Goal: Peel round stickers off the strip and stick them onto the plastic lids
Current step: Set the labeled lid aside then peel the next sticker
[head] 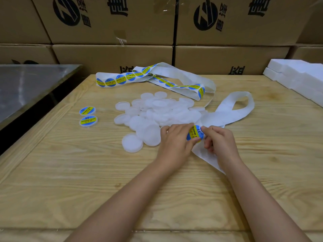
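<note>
Hands meet past the middle of the wooden surface (70,172). Your left hand (174,138) and your right hand (219,142) both have a tight grip on one stickered lid (195,133), with fingers curled at its left and right edges. Its yellow band of words runs from near you to far from you, tipped a little. Your fingers hide most of its rim, so the plastic under the sticker is hard to see.

The sticker strip (122,78) lies long ways from left to right at the far side, with blue and yellow stickers in a row. Its bare white part (232,114) loops on the right and comes back to you. It slips under your right hand, and your arm hides its end.

A pile of plain lids (157,112) sits just left of your hands (too jumbled to count). Two done lids (88,110) lie well apart to the left, their yellow bands slanting up to the right.

Brown boxes (111,20) stand behind, cut off at the top.
</note>
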### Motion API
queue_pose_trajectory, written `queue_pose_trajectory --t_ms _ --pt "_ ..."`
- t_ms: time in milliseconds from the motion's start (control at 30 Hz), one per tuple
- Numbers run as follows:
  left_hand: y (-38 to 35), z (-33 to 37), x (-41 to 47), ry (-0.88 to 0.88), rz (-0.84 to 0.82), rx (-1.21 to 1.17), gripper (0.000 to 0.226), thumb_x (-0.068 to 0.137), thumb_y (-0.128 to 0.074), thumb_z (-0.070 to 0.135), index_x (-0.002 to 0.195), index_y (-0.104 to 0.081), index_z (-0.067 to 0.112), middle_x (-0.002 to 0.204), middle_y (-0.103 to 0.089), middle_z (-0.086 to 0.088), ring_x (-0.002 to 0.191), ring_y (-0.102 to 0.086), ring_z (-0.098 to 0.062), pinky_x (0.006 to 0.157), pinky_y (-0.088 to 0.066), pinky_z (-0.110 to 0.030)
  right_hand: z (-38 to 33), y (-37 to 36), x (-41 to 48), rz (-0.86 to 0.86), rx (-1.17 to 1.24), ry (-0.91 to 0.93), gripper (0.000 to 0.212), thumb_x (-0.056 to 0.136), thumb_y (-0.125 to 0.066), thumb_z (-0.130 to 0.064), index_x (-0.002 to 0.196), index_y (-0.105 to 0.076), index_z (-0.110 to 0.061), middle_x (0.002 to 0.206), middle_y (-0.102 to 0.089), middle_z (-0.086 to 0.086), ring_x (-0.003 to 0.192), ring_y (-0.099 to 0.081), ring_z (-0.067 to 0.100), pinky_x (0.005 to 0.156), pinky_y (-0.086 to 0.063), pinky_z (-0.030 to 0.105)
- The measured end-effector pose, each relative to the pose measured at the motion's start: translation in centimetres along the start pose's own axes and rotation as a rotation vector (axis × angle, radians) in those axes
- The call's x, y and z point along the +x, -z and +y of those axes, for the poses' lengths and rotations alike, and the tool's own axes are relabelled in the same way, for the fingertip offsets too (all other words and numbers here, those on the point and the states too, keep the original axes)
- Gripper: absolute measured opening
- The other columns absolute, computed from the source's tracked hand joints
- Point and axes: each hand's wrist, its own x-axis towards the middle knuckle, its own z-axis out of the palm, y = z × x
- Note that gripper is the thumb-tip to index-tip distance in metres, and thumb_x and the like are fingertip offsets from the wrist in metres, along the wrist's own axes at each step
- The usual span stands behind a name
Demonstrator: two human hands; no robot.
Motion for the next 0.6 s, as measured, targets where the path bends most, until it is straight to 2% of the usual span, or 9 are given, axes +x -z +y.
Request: queue_pose_trajectory --t_ms 100,167,233,333,467,533,600 --pt "0.09 -0.06 -0.2 0.015 0.042 -0.094 0.034 0.086 -0.062 0.036 0.116 -0.061 0.02 0.112 -0.064 0.007 0.106 -0.053 -0.012 0.092 -0.02 -0.026 0.02 0.01 0.05 0.003 -0.093 0.065 0.052 0.088 -0.062 -0.02 0.043 -0.036 -0.018 0.045 -0.027 -0.004 0.043 -0.025 0.008 0.041 -0.025 0.015" --pt "0.15 -0.26 -0.21 0.018 0.058 -0.092 0.03 0.081 -0.067 0.034 0.108 -0.062 0.021 0.106 -0.064 0.01 0.101 -0.055 -0.011 0.089 -0.021 -0.025 0.09 -0.1 0.04 0.026 -0.147 0.118 0.051 0.087 -0.064 -0.03 0.046 -0.039 -0.013 0.049 -0.027 -0.003 0.046 -0.026 0.009 0.043 -0.024 0.016" --pt "0.25 -0.27 -0.19 0.016 0.052 -0.093 0.027 0.077 -0.071 0.032 0.1 -0.061 0.022 0.1 -0.064 0.014 0.095 -0.055 -0.01 0.086 -0.02 -0.024 0.08 -0.24 -0.1 0.019 -0.181 0.169 0.042 0.085 -0.066 -0.034 0.052 -0.054 -0.011 0.05 -0.038 0.001 0.051 -0.035 0.008 0.049 -0.031 0.017" --pt "0.25 -0.17 -0.29 0.018 0.057 -0.106 0.025 0.073 -0.074 0.028 0.091 -0.058 0.021 0.09 -0.062 0.016 0.087 -0.053 -0.005 0.085 -0.02 -0.024 0.19 -0.28 -0.23 -0.004 -0.275 0.221 0.026 0.085 -0.066 -0.028 0.064 -0.067 -0.013 0.069 -0.06 0.017 0.063 -0.045 0.01 0.061 -0.037 0.025" --pt "0.19 -0.42 -0.31 0.062 0.028 -0.147 0.029 0.071 -0.075 0.031 0.089 -0.055 0.022 0.087 -0.058 0.018 0.082 -0.041 0.01 0.087 -0.021 -0.025 0.5 -0.63 -0.09 0.002 -0.314 0.238 0.019 0.087 -0.064 -0.021 0.071 -0.069 -0.012 0.071 -0.068 0.005 0.066 -0.055 0.01 0.065 -0.043 0.022" --pt "0.15 -0.56 -0.41 0.073 0.004 -0.178 0.028 0.072 -0.074 0.037 0.091 -0.057 0.024 0.089 -0.06 0.018 0.084 -0.04 0.015 0.09 -0.019 -0.024 0.72 -0.66 0.07 0.004 -0.32 0.238 0.018 0.087 -0.064 -0.02 0.073 -0.069 -0.011 0.072 -0.069 0.004 0.07 -0.06 0.013 0.07 -0.046 0.026" --pt "0.04 -0.67 -0.54 0.066 0.017 -0.203 0.023 0.077 -0.071 0.035 0.094 -0.061 0.023 0.092 -0.064 0.015 0.089 -0.037 0.022 0.091 -0.02 -0.025 0.88 -0.6 0.26 0.011 -0.312 0.225 0.017 0.087 -0.064 -0.02 0.072 -0.069 -0.013 0.073 -0.069 0.001 0.073 -0.061 0.019 0.072 -0.047 0.03"
